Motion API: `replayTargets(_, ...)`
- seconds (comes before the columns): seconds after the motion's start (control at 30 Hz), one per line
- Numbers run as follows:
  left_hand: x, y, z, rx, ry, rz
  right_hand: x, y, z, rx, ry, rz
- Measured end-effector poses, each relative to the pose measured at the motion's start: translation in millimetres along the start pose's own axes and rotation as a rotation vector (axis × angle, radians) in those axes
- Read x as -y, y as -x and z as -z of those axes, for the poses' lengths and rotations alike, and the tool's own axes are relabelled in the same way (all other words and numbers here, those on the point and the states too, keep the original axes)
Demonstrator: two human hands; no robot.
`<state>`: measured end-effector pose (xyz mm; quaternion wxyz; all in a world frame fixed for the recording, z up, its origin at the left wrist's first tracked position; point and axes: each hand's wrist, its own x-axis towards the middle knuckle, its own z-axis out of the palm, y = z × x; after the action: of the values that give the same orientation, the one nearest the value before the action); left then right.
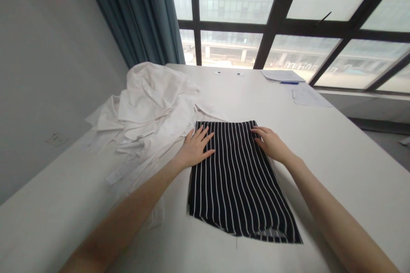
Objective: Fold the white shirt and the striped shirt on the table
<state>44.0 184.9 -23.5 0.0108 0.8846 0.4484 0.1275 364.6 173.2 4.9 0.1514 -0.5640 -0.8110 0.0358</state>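
A piece of black cloth with white stripes (pixel 235 179) lies flat on the white table in front of me, its stripes running away from me. The near edge flares wider and gapes a little at the right, showing a paler inside. My left hand (pixel 197 147) rests on its upper left part, fingers spread over the fabric. At the upper right edge, my right hand (pixel 270 143) touches the cloth with its fingertips, the fingers slightly bent and apart. The underside of the cloth is hidden.
A heap of white fabric (pixel 153 102) covers the table's left side, reaching close to my left hand. Papers (pixel 283 76) and a blue pen (pixel 289 82) lie at the far right. Two small objects sit near the back edge. Behind are a blue curtain (pixel 144 17) and windows.
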Motion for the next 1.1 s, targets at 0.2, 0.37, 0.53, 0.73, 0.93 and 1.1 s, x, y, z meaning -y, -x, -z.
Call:
replayTargets(0.2,-13.5,-0.7,14.9,-0.078,-0.086,-0.029,-19.2,1.0,-13.9,0.037,-0.055,-0.026)
replayTargets(0.37,-41.6,5.1,22.0,0.074,0.032,-0.269,-8.3,-3.3,-16.5,0.041,-0.013,-0.041)
replayTargets(0.53,-53.6,11.4,11.9,0.179,0.079,-0.304,5.0,-7.4,-19.6,0.017,0.094,-0.099)
replayTargets(0.73,-50.8,9.7,7.9,0.224,0.065,-0.296,14.4,-15.2,-27.1,-0.004,0.278,-0.073)
replayTargets(0.93,-53.2,10.1,13.3,0.282,0.062,-0.305,3.3,-26.0,-26.5,0.119,0.216,-0.074)
replayTargets(1.1,-51.5,12.1,13.2,0.259,0.064,-0.322,-8.0,-37.2,-25.7,0.144,0.088,-0.145)
